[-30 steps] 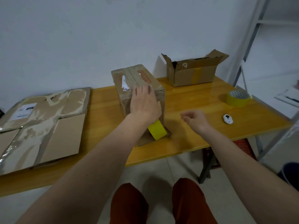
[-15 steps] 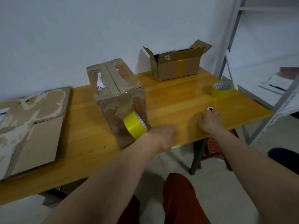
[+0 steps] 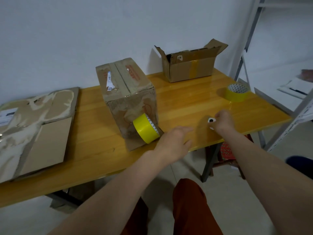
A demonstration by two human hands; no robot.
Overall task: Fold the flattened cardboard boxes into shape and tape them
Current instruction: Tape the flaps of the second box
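A folded cardboard box [image 3: 126,97] stands on the yellow wooden table [image 3: 183,106], its top flaps closed. A yellow tape roll [image 3: 146,128] leans against the box's near side, over a flap lying on the table. My left hand [image 3: 172,142] hovers just right of that roll, fingers relaxed, holding nothing. My right hand [image 3: 221,122] pinches a small white cutter with a black dot [image 3: 210,120], lifted just off the table. Flattened cardboard boxes [image 3: 33,128] lie at the left.
An open cardboard box [image 3: 189,65] with yellow tape stands at the back by the wall. A second yellow tape roll [image 3: 236,92] lies near the right edge. A metal shelf frame [image 3: 250,36] rises at the right. My knees show below the table's front edge.
My left hand left the box top and came down right of the leaning tape roll. My right hand reached right to the white cutter and now pinches it.
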